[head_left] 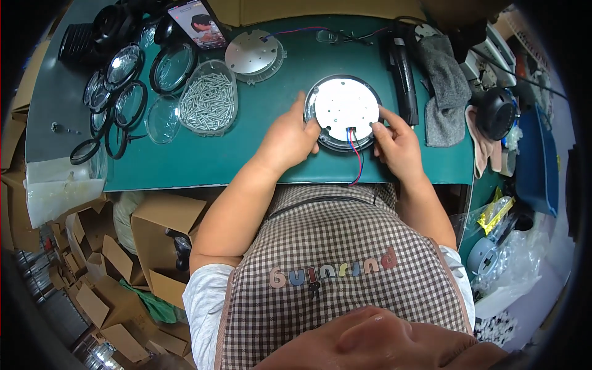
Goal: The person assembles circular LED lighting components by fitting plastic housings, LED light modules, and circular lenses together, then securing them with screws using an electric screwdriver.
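Note:
A round lamp-like disc (pixel 342 102) lies on the green mat in front of me, a bright silver-white plate set in a dark, clear-edged rim. Red, blue and black wires (pixel 354 157) come from a small connector near its lower edge and run toward the table edge. My left hand (pixel 290 139) grips the rim on the left, thumb bent against it. On the right side, my right hand (pixel 399 143) has the rim between thumb and fingers. Some fingertips of both hands are hidden by the disc.
A clear tub of screws (pixel 208 98) stands left, beside a second silver disc (pixel 251 54). Black rings with clear lenses (pixel 129 105) crowd the far left, below a phone (pixel 197 24). At right lie a black electric screwdriver (pixel 404 80) and a grey cloth (pixel 445 86).

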